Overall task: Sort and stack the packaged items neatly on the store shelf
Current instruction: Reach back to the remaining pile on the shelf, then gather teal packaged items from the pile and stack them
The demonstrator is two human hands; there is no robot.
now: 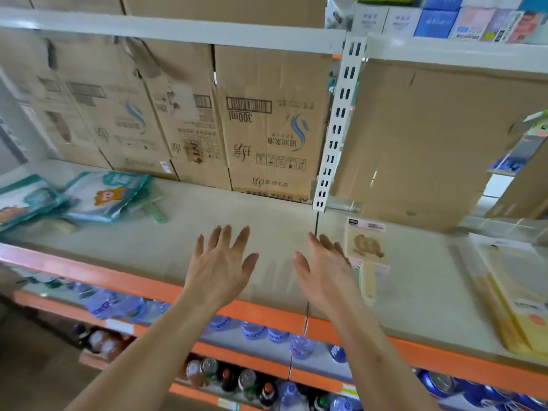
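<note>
Both your hands are spread and released, holding nothing, with straight fingers pointing toward the far side of the shelf (267, 209). The left hand (221, 262) is over bare shelf. The right hand (321, 268) is just beside the pink-backed pack (367, 247), which lies flat to its right.

The pack's long axis runs near to far, with the card header at the far end and the wooden handle toward you. Your right hand is the nearer one, so a short reach to the right should take it. Your fingertips overlap the pack's left edge in this view, and I cannot tell whether they touch it.

The teal packs (103, 194) lie in a loose, skewed heap at the far left, well apart from your left hand. The yellow packs (516, 292) lie at the right and are partly cut off by the frame edge.

The picture is blurred, so the printing on the packs is unreadable. I also cannot count how many packs each heap holds. Cardboard boxes (267, 129) close off the back of the shelf.
</note>
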